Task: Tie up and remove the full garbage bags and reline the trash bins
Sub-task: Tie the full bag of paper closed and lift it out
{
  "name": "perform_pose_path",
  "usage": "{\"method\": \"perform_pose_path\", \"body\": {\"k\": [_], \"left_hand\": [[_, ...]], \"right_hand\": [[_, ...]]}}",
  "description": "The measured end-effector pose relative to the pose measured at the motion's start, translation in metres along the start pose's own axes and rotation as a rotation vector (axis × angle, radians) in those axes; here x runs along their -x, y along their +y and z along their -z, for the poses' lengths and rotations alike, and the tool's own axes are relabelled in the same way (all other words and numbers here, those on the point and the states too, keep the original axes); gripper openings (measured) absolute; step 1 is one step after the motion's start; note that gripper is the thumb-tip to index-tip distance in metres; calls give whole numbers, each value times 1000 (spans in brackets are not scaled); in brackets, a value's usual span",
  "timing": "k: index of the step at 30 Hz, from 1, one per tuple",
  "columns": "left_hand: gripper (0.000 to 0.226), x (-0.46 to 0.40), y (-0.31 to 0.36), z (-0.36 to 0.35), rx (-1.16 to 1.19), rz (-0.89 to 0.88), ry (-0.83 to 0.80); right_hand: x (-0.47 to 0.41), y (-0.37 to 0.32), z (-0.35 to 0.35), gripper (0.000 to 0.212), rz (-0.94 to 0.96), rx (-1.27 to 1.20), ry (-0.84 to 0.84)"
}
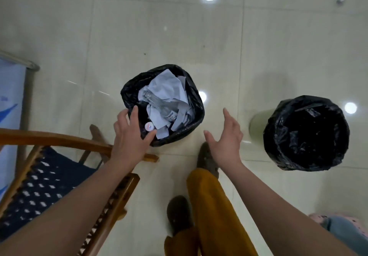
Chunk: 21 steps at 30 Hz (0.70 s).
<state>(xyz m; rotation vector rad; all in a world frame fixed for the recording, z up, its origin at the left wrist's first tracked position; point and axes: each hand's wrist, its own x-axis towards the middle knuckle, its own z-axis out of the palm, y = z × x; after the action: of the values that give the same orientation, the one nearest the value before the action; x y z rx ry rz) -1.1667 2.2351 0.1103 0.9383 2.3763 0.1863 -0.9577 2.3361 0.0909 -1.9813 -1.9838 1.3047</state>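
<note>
A bin lined with a black garbage bag (196, 104) stands on the floor in the middle, filled with crumpled white paper (167, 88) and a clear plastic bottle (159, 104). My left hand (129, 136) hovers with spread fingers over the bag's near left rim; whether it touches is unclear. To the right of that bin my right hand (225, 138) is open, palm turned inward, holding nothing. A second bin with a black bag (306, 134) stands further right, its pale green wall (257, 124) showing and its inside dark.
A wooden chair (59, 140) with a dark woven seat stands at the lower left, close to the full bin. My legs in mustard trousers (211, 206) and dark shoes stand below the hands. A blue panel (10, 116) is at the left edge. Glossy tile floor lies all around.
</note>
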Motion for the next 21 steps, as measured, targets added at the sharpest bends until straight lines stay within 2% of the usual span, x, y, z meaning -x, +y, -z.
{"method": "perform_pose_path", "body": {"k": [6,11,17,21], "left_hand": [[84,-62,6,-4,36,85,-21],[82,-100,19,-14,-55,83,9],[88,-125,15,-16,-107,183,-7],[87,-132,8,-14,-89,209,-61]], "right_hand": [[-61,-14,-10,77,-59,-12,-140],[-100,-19,-19,76,-42,-24,-205],[-118,-16,-35,71,-86,-89,-292],[-120,-17,-45,63,-126,-114,-282]]}}
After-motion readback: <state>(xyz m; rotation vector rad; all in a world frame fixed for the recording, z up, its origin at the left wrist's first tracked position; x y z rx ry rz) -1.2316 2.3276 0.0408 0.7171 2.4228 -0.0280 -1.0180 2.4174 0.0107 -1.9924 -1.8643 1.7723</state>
